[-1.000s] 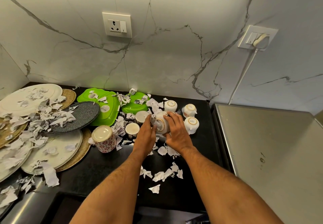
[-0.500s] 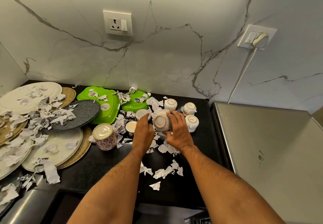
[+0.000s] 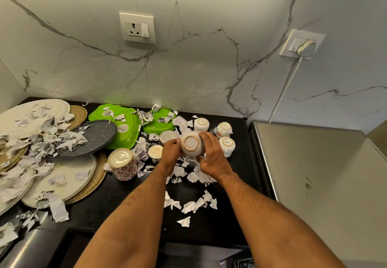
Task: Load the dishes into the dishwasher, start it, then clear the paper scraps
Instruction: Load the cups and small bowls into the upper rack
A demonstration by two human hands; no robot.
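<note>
A white bowl (image 3: pixel 191 144) is held upside down above the black counter (image 3: pixel 129 203), its ringed base facing me. My right hand (image 3: pixel 211 156) grips its right side and my left hand (image 3: pixel 170 150) grips its left side. Three small white cups (image 3: pixel 227 144) stand upside down just right of it. A red-patterned mug (image 3: pixel 123 164) and two steel cups (image 3: pixel 155 151) stand to the left. Green plates (image 3: pixel 125 126), a grey plate (image 3: pixel 98 137) and white plates (image 3: pixel 31 117) lie on the left, covered in paper scraps (image 3: pixel 189 205).
Woven mats (image 3: pixel 94 181) lie under the white plates. A steel appliance top (image 3: pixel 314 173) fills the right, with a plugged cord (image 3: pixel 287 87) on the marble wall. Part of a dark rack shows at the bottom edge (image 3: pixel 240 263).
Both hands have lifted the bowl off the counter and turned it so its base faces me. A paper scrap that clung to it is gone.
</note>
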